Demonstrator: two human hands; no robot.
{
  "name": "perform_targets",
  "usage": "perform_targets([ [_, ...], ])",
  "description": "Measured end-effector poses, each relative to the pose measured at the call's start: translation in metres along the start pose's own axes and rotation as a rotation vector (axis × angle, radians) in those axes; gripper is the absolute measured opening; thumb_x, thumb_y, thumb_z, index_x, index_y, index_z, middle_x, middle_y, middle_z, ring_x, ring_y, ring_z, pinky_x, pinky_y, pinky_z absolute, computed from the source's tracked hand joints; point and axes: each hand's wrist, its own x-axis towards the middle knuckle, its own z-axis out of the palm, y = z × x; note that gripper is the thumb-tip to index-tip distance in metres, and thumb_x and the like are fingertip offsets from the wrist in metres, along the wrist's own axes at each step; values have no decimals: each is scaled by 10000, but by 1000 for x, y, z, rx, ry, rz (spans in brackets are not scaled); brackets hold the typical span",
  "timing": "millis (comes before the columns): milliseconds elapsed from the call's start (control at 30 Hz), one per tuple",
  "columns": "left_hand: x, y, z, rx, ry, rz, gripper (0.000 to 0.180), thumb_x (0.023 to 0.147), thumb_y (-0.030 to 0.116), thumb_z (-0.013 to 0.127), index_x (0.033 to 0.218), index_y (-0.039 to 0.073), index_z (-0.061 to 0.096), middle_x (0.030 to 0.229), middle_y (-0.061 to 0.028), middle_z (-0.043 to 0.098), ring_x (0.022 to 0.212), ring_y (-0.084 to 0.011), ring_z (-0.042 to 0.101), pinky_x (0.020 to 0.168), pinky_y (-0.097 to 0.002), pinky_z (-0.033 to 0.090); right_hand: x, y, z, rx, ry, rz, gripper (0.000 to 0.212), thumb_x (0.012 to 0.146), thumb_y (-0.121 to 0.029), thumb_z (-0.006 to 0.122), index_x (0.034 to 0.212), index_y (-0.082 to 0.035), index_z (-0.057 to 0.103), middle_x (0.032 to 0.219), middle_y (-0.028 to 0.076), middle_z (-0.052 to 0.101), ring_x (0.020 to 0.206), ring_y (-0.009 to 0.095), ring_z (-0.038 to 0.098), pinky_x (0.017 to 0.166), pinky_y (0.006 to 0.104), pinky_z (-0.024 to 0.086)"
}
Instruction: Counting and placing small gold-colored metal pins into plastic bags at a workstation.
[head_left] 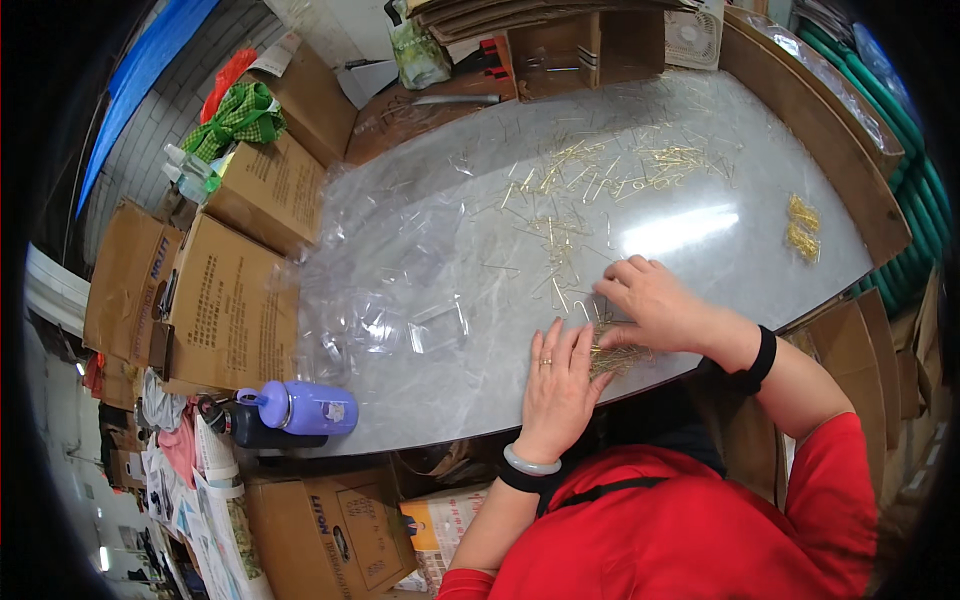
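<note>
My left hand lies flat on the grey marbled table, fingers together, its fingertips against a small bundle of thin gold pins. My right hand rests palm down just beyond that bundle, fingers curled over it and over loose pins beneath. Many more gold pins lie scattered across the table's far middle. Two small gold clusters sit apart at the right. A heap of clear plastic bags lies to the left of my hands.
A purple bottle lies on its side at the table's near left corner. Cardboard boxes stand along the left edge, and more boxes at the far end. Brown board walls the right side.
</note>
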Motion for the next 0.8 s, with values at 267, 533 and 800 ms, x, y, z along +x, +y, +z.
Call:
perform_targets([
  [267, -3, 0, 7, -80, 66, -81, 825, 905, 325, 714, 1500, -71, 301, 1481, -263, 392, 1390, -439, 370, 1180, -553, 276, -17, 1, -7, 126, -238, -280, 596, 803, -157, 764, 1355, -77, 554, 1384, 141, 537, 1252, 385, 506, 1032, 434, 444],
  [533, 1, 0, 3, 46, -52, -14, 728, 936, 280, 667, 1475, -89, 345, 1498, -235, 401, 1421, -440, 334, 1184, -563, 259, -64, -49, 42, 133, 237, 130, 597, 852, 2, 630, 1407, 78, 424, 1445, 283, 448, 1362, 465, 419, 1164, 494, 338],
  [800, 1, -2, 2, 35, -60, 7, 643, 952, 212, 638, 1477, -49, 375, 1491, -217, 421, 1417, -448, 340, 1177, -570, 262, -46, -31, 30, 401, 198, 138, 787, 849, -129, 723, 1488, 70, 310, 1513, 272, 394, 1459, 451, 298, 1201, 519, 268],
])
